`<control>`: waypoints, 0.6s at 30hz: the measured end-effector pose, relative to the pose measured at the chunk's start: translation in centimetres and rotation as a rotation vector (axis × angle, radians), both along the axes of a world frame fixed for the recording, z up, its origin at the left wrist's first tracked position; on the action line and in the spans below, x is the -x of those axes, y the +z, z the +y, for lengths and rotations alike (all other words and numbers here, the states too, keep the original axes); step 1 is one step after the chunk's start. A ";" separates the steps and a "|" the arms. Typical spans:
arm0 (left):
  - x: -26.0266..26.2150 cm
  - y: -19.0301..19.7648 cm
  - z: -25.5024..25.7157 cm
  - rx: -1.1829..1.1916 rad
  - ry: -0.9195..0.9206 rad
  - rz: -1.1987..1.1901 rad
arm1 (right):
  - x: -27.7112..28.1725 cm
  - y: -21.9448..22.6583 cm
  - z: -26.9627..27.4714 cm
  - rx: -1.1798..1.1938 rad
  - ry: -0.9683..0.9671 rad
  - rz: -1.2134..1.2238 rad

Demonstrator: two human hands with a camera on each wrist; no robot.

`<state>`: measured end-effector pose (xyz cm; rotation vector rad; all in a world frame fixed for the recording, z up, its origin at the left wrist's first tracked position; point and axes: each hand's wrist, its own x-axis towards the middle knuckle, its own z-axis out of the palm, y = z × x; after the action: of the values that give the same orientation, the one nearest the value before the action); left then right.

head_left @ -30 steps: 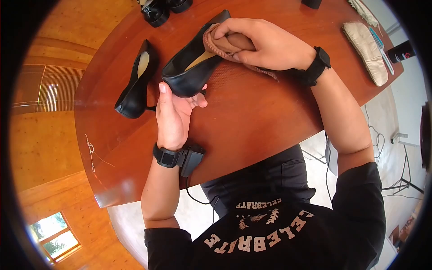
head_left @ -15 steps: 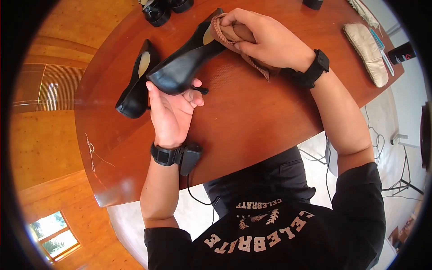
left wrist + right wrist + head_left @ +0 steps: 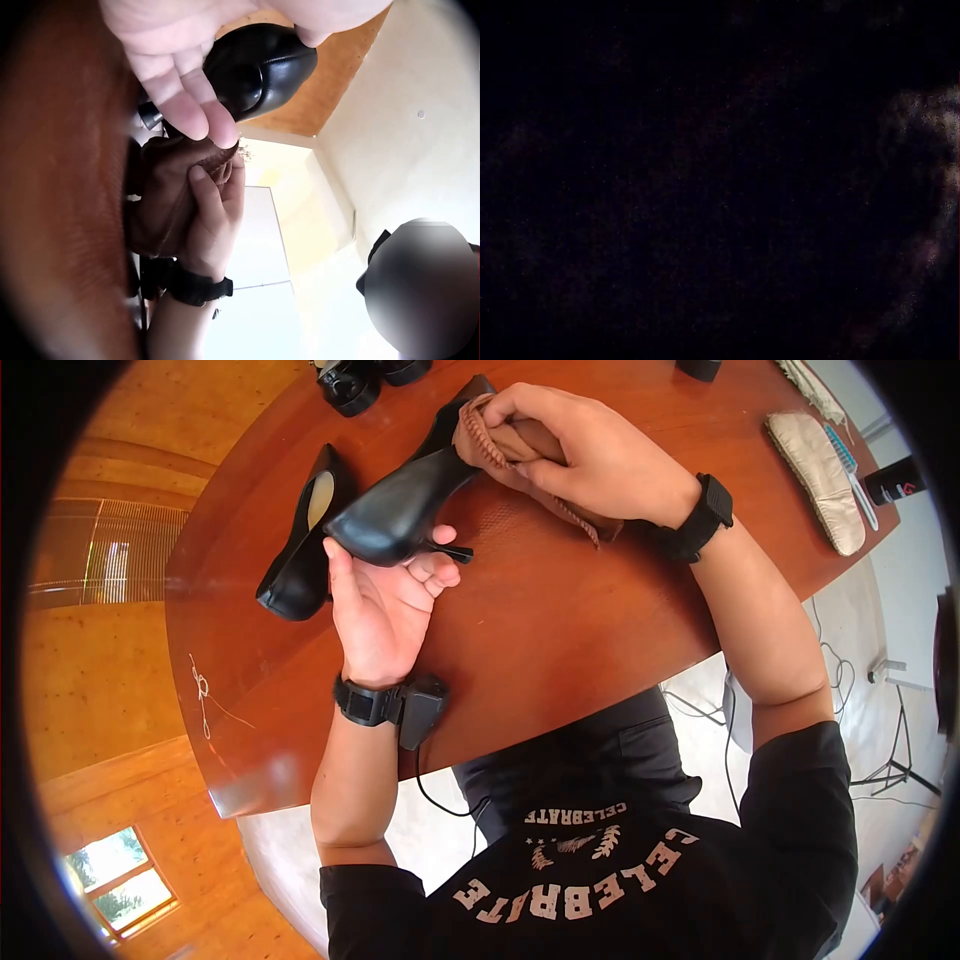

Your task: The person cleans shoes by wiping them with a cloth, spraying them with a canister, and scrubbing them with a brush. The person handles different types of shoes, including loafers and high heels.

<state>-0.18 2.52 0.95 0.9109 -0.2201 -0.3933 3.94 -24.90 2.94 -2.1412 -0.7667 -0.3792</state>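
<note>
The left hand (image 3: 385, 610) holds a black heeled shoe (image 3: 385, 510) by its heel end, thumb on the back and fingers beneath near the thin heel. In the left wrist view the same shoe (image 3: 259, 71) shows above curled fingertips. A brown cloth (image 3: 545, 490) is bunched in the right hand (image 3: 610, 455), which presses it against the side of the shoe toward the toe. The cloth hides part of the shoe's front. A second black heeled shoe (image 3: 290, 575) lies at the left on the table. The right wrist view is almost wholly dark.
On the table (image 3: 560, 630), black shoes (image 3: 350, 390) stand at the far edge. A beige pad (image 3: 815, 480), a blue-and-white brush (image 3: 860, 495) and a black can (image 3: 893, 482) are at the right. A thin string (image 3: 203, 690) lies at the left.
The held shoe has tilted and shifted left, its inside turning out of view and its heel showing more. The left hand moved slightly left with it; the right hand and cloth shifted slightly along the shoe.
</note>
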 end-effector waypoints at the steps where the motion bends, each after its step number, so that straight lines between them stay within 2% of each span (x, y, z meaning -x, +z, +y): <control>1: 0.1 0.0 -0.1 0.000 -0.005 0.000 | -0.1 0.0 0.0 0.004 -0.001 0.008; 9: 0.0 -0.1 -0.2 0.018 0.011 -0.011 | 1.7 1.0 2.0 -0.081 0.276 -0.095; 12: -0.1 -0.4 0.2 0.049 0.001 0.000 | 1.7 0.9 1.7 -0.011 0.198 -0.115; 14: -0.3 -0.3 0.3 0.085 -0.025 -0.013 | 1.2 1.1 0.7 0.043 0.071 -0.099; 18: 0.4 0.9 -0.8 0.022 0.091 0.041 | -0.7 0.2 -1.8 0.154 -0.166 -0.079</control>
<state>-0.57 1.71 1.82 0.8872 -0.1450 -0.3244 4.63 -26.70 3.19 -2.3549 -0.6829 -0.5089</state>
